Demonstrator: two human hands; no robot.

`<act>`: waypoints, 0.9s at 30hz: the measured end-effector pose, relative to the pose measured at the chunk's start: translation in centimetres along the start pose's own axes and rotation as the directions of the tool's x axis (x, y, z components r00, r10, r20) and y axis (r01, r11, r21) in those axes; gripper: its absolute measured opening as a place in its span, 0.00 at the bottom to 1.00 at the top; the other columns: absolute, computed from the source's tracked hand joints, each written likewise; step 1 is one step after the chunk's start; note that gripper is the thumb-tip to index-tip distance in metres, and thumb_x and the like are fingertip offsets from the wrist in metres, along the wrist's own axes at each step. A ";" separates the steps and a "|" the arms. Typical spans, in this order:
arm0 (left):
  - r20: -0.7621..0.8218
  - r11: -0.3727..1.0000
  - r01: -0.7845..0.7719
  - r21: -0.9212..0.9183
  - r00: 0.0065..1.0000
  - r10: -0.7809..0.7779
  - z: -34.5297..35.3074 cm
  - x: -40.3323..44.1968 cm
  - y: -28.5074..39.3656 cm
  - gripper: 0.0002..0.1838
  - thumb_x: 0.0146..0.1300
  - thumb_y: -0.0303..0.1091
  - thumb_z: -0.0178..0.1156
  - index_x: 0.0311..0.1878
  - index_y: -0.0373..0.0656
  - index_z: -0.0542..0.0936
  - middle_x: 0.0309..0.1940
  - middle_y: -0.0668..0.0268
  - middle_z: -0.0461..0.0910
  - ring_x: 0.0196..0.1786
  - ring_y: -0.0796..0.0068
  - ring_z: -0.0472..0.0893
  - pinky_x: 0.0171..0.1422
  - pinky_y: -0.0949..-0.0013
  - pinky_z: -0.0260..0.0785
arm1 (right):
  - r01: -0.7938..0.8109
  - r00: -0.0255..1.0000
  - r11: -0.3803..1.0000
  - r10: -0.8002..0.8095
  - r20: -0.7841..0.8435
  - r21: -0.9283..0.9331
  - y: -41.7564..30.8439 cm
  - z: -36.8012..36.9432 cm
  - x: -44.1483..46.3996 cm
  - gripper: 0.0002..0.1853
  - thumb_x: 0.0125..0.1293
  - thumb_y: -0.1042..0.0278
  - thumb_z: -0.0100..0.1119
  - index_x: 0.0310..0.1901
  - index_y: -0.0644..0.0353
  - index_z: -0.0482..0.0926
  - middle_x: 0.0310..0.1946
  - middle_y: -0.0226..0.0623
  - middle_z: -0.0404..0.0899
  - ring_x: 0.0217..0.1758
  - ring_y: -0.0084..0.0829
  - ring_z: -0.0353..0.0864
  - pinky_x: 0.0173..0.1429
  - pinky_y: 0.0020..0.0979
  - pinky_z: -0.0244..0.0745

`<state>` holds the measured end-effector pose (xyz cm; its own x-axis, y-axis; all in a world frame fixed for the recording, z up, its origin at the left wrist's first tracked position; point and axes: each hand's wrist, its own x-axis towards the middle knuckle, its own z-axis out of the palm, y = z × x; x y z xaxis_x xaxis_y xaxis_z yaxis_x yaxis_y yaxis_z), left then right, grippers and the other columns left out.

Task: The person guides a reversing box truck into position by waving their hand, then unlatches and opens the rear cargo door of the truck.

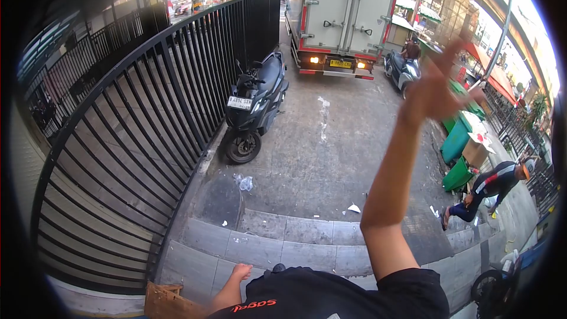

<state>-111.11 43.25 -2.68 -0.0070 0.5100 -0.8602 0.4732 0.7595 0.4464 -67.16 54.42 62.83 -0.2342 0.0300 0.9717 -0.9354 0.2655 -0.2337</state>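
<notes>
My right hand (434, 91) is raised high at the right, on an outstretched bare arm. Motion blurs it, but its fingers look spread and nothing shows in them. Behind it in the picture are green bins and a parked scooter, which it does not touch. Low by my body, my left hand (241, 271) is curled, with no object visible in it. Grey tiled steps (307, 254) lie below that hand, and a wooden box (168, 301) is the nearest thing to its left.
A truck (345, 12) with lit rear lights stands ahead. A black motorcycle (257, 103) leans beside the black fence (147, 100). At right, a person (499, 183) bends near green bins (458, 174). A crumpled plastic bag (244, 183) and litter lie about.
</notes>
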 end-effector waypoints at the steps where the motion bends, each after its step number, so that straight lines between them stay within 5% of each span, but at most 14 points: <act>1: 0.021 1.000 0.011 -0.004 1.000 -0.011 0.2 0.2 -0.3 0.15 0.53 0.41 0.57 0.38 0.40 0.75 0.30 0.64 0.77 0.30 0.74 0.77 0.28 0.71 0.70 | 0.069 0.935 0.996 -0.086 -0.345 -0.062 1.4 -1.4 0.5 0.47 0.51 0.33 0.45 0.63 0.62 0.45 0.64 0.44 0.44 0.68 0.36 0.42 0.68 0.39 0.41; 4: 0.037 1.000 0.013 0.009 0.999 -0.014 0.5 0.5 -0.1 0.15 0.53 0.41 0.57 0.37 0.39 0.75 0.31 0.64 0.77 0.30 0.74 0.77 0.29 0.72 0.70 | 0.085 0.516 0.990 -0.141 -0.845 -0.113 4.2 -6.9 -1.0 0.46 0.55 0.34 0.41 0.62 0.66 0.41 0.64 0.52 0.37 0.67 0.44 0.40 0.67 0.45 0.43; 7: 0.020 1.000 0.001 0.009 1.000 -0.001 0.2 0.0 0.7 0.16 0.53 0.41 0.57 0.39 0.39 0.74 0.32 0.63 0.77 0.31 0.74 0.77 0.29 0.73 0.70 | 0.170 0.522 0.985 -0.111 -0.846 -0.025 4.2 -5.7 0.2 0.44 0.55 0.36 0.43 0.62 0.66 0.44 0.64 0.48 0.41 0.68 0.42 0.38 0.68 0.42 0.38; 9: 0.009 1.000 0.000 -0.011 1.000 0.000 0.5 -0.1 1.2 0.17 0.53 0.41 0.57 0.41 0.39 0.73 0.32 0.63 0.77 0.31 0.75 0.77 0.29 0.73 0.70 | 0.070 0.955 0.993 -0.038 -0.295 0.098 1.0 -2.1 0.2 0.47 0.53 0.32 0.41 0.62 0.65 0.43 0.64 0.46 0.42 0.68 0.39 0.41 0.68 0.40 0.39; 13: 0.006 0.999 -0.002 -0.052 1.000 0.003 0.3 0.4 1.1 0.18 0.53 0.41 0.57 0.43 0.40 0.70 0.32 0.64 0.77 0.30 0.75 0.77 0.29 0.73 0.70 | -0.073 0.826 0.997 0.058 0.561 0.004 -2.4 5.3 3.3 0.44 0.54 0.35 0.43 0.62 0.62 0.47 0.65 0.41 0.44 0.64 0.40 0.53 0.67 0.42 0.45; 15: 0.020 0.999 -0.006 -0.037 1.000 0.007 0.1 0.2 0.1 0.19 0.52 0.42 0.58 0.43 0.41 0.69 0.31 0.65 0.76 0.30 0.75 0.77 0.28 0.73 0.70 | -0.067 0.872 0.995 0.092 0.481 -0.070 -2.4 5.5 3.2 0.40 0.56 0.39 0.44 0.61 0.63 0.52 0.64 0.42 0.47 0.63 0.41 0.55 0.66 0.42 0.46; 17: 0.019 1.000 0.000 0.000 1.000 0.000 0.1 0.0 0.0 0.19 0.53 0.42 0.57 0.43 0.41 0.70 0.32 0.65 0.76 0.30 0.75 0.77 0.28 0.72 0.70 | 0.109 0.964 0.994 -0.112 -0.242 -0.026 -3.6 -1.1 0.7 0.41 0.56 0.37 0.44 0.59 0.67 0.52 0.62 0.50 0.50 0.65 0.44 0.48 0.67 0.45 0.44; 18: 0.021 0.999 0.011 0.030 1.000 -0.011 0.1 -0.1 -0.1 0.19 0.53 0.42 0.57 0.43 0.41 0.70 0.32 0.65 0.76 0.31 0.75 0.77 0.28 0.72 0.70 | 0.254 0.794 0.967 -0.206 -0.572 0.004 -1.7 -2.6 1.8 0.44 0.54 0.35 0.44 0.60 0.65 0.49 0.61 0.53 0.49 0.66 0.45 0.46 0.67 0.45 0.43; 20: 0.027 0.999 0.004 0.046 1.000 -0.005 -0.2 -0.6 0.3 0.18 0.53 0.42 0.57 0.43 0.41 0.71 0.32 0.64 0.76 0.31 0.75 0.77 0.28 0.72 0.70 | 0.050 0.446 0.967 -0.246 -0.861 -0.250 0.2 -6.5 0.1 0.42 0.58 0.38 0.38 0.62 0.65 0.40 0.62 0.53 0.42 0.66 0.46 0.44 0.67 0.45 0.42; 22: 0.033 0.997 0.003 0.071 0.999 -0.005 -1.2 -1.3 0.1 0.18 0.53 0.42 0.57 0.43 0.41 0.71 0.32 0.64 0.76 0.31 0.75 0.77 0.28 0.72 0.70 | -0.026 0.393 0.987 -0.133 -0.910 -0.156 1.1 -7.7 -1.1 0.43 0.58 0.38 0.37 0.62 0.65 0.38 0.63 0.52 0.38 0.67 0.46 0.40 0.68 0.43 0.40; 24: -0.001 0.999 0.012 0.036 1.000 -0.012 -1.2 -1.7 0.6 0.17 0.54 0.42 0.56 0.42 0.41 0.73 0.32 0.64 0.77 0.32 0.74 0.77 0.29 0.72 0.70 | 0.006 0.653 0.998 -0.053 -0.756 -0.064 1.4 -3.6 1.8 0.45 0.58 0.37 0.38 0.63 0.65 0.36 0.63 0.53 0.38 0.68 0.46 0.36 0.68 0.44 0.38; 25: 0.002 0.999 0.010 0.031 1.000 -0.010 -1.1 -1.4 0.8 0.17 0.54 0.42 0.56 0.42 0.41 0.73 0.32 0.64 0.77 0.32 0.74 0.77 0.29 0.72 0.70 | -0.036 0.805 0.983 -0.078 -0.588 -0.181 0.9 -0.8 3.9 0.43 0.55 0.37 0.42 0.59 0.69 0.50 0.60 0.53 0.51 0.64 0.41 0.51 0.66 0.37 0.49; 26: -0.021 1.000 0.015 0.026 1.000 -0.015 -1.3 -1.1 0.8 0.16 0.54 0.42 0.56 0.41 0.41 0.74 0.32 0.64 0.77 0.32 0.74 0.77 0.29 0.72 0.71 | -0.042 0.805 0.984 -0.071 -0.589 -0.175 0.5 2.3 5.2 0.43 0.55 0.37 0.42 0.59 0.69 0.50 0.60 0.53 0.51 0.64 0.41 0.51 0.66 0.37 0.49; 27: -0.045 0.999 0.025 0.021 0.999 -0.024 -1.4 -0.8 0.4 0.16 0.54 0.42 0.56 0.40 0.41 0.74 0.32 0.64 0.77 0.32 0.74 0.77 0.29 0.73 0.71 | -0.046 0.958 0.995 0.019 -0.285 -0.089 0.1 5.9 6.0 0.32 0.58 0.45 0.40 0.53 0.68 0.56 0.52 0.47 0.56 0.56 0.37 0.56 0.61 0.35 0.54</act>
<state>-112.12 43.69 -1.43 -0.0582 0.5092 -0.8587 0.4911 0.7634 0.4195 -70.19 48.95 68.40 -0.1664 0.3081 0.9367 -0.8963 0.3488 -0.2740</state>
